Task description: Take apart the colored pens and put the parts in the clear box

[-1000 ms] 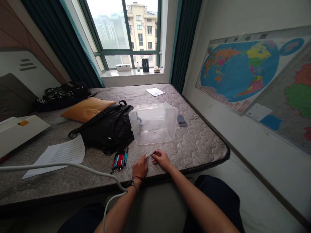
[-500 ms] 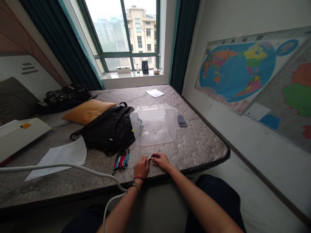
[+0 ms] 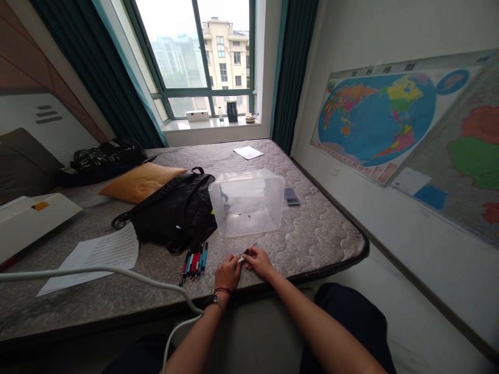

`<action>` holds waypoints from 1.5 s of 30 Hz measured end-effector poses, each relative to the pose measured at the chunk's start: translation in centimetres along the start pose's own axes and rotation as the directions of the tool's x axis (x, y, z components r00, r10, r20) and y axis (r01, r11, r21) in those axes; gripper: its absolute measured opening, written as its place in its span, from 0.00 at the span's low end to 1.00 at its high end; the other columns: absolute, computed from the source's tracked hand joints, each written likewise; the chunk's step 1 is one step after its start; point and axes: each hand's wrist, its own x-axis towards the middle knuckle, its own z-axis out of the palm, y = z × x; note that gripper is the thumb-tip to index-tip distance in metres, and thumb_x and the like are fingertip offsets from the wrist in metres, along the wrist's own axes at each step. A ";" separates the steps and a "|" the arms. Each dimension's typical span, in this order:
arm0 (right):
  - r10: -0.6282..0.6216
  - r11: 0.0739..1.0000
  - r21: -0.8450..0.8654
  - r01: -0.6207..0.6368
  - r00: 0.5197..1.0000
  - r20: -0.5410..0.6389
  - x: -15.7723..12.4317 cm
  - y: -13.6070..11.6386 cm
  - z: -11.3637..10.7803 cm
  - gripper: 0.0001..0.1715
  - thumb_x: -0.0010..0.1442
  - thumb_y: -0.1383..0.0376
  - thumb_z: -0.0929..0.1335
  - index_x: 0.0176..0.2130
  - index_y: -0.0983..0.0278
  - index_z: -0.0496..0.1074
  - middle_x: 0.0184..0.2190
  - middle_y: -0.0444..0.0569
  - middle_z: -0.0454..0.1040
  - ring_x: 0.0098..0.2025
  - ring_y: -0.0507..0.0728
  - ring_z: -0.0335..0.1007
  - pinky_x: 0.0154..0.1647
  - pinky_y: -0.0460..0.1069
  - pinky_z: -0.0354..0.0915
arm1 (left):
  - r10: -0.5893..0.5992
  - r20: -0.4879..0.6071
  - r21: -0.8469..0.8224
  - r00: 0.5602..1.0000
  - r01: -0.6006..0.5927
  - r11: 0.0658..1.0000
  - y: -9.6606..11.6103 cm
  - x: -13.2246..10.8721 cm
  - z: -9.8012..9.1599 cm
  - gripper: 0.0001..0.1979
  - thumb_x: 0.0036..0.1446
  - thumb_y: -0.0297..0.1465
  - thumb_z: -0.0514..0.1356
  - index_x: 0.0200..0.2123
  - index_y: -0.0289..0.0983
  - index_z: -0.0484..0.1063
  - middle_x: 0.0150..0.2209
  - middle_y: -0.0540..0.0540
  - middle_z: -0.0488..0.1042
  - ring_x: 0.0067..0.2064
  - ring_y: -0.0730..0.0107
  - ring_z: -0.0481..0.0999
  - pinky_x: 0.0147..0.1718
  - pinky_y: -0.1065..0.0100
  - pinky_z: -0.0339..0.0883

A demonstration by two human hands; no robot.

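Observation:
Over the mattress's front edge, my left hand (image 3: 227,274) is closed around one end of a slim white pen (image 3: 240,259). My right hand (image 3: 259,262) pinches the pen's other end, close beside the left; a thin tip points away past its fingers. Fingers hide much of the pen. To the left of my hands lies a bunch of red, teal, white and black pens (image 3: 194,263), side by side. Beyond my hands a clear plastic box (image 3: 249,228) rests on its side, its opening toward me, with a few tiny pieces inside.
A black backpack (image 3: 177,210) leans near the box, with a yellow cushion (image 3: 142,182) behind it. Printed paper (image 3: 97,257) lies at left, and a pale cable (image 3: 128,271) crosses the foreground. A dark flat object (image 3: 291,197) sits right of the box on the mattress (image 3: 319,234).
The view has tilted up slightly. Both hands stay together on the pen, whose white end has turned a little between the fingers.

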 end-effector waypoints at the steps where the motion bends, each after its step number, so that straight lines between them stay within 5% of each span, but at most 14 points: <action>1: -0.009 1.000 -0.024 0.009 1.000 -0.009 0.0 0.0 0.0 0.14 0.51 0.57 0.72 0.35 0.63 0.71 0.29 0.44 0.75 0.20 0.51 0.71 0.19 0.44 0.67 | -0.001 0.008 0.001 1.000 0.001 1.000 0.0 0.0 0.0 0.15 0.68 0.39 0.49 0.50 0.49 0.73 0.43 0.48 0.73 0.38 0.69 0.74 0.32 0.71 0.56; 6: -0.045 0.995 -0.089 0.035 0.992 -0.116 0.0 -0.2 -0.1 0.11 0.50 0.59 0.71 0.30 0.62 0.66 0.21 0.39 0.69 0.15 0.49 0.64 0.12 0.43 0.57 | -0.018 0.029 -0.005 0.999 0.018 1.000 0.1 0.1 -0.2 0.15 0.67 0.40 0.50 0.49 0.50 0.74 0.43 0.49 0.73 0.38 0.70 0.74 0.31 0.70 0.54; 15: 0.005 0.970 0.237 0.049 0.975 -0.223 -0.2 -0.8 -0.6 0.21 0.48 0.59 0.72 0.25 0.59 0.54 0.13 0.35 0.64 0.13 0.49 0.60 0.14 0.42 0.51 | -0.009 0.016 -0.003 1.000 0.009 1.000 -0.1 0.1 0.0 0.15 0.67 0.40 0.49 0.49 0.50 0.73 0.44 0.49 0.73 0.37 0.70 0.74 0.31 0.70 0.54; 28: 0.072 0.952 0.306 0.008 0.966 -0.249 -0.4 -1.4 -1.0 0.23 0.49 0.51 0.74 0.21 0.64 0.65 0.15 0.43 0.69 0.16 0.47 0.58 0.18 0.43 0.51 | -0.038 -0.054 -0.027 0.998 0.036 0.999 0.2 0.0 0.2 0.16 0.68 0.39 0.48 0.46 0.46 0.74 0.42 0.49 0.73 0.37 0.70 0.75 0.30 0.70 0.54; 45: 0.059 0.961 0.275 0.042 0.935 -0.350 0.2 -0.7 -0.4 0.27 0.46 0.48 0.75 0.21 0.62 0.61 0.14 0.40 0.67 0.15 0.47 0.57 0.17 0.43 0.51 | -0.058 -0.041 -0.035 0.997 0.056 0.998 0.4 -0.1 -0.3 0.16 0.68 0.38 0.47 0.47 0.45 0.73 0.44 0.47 0.74 0.39 0.68 0.75 0.32 0.70 0.57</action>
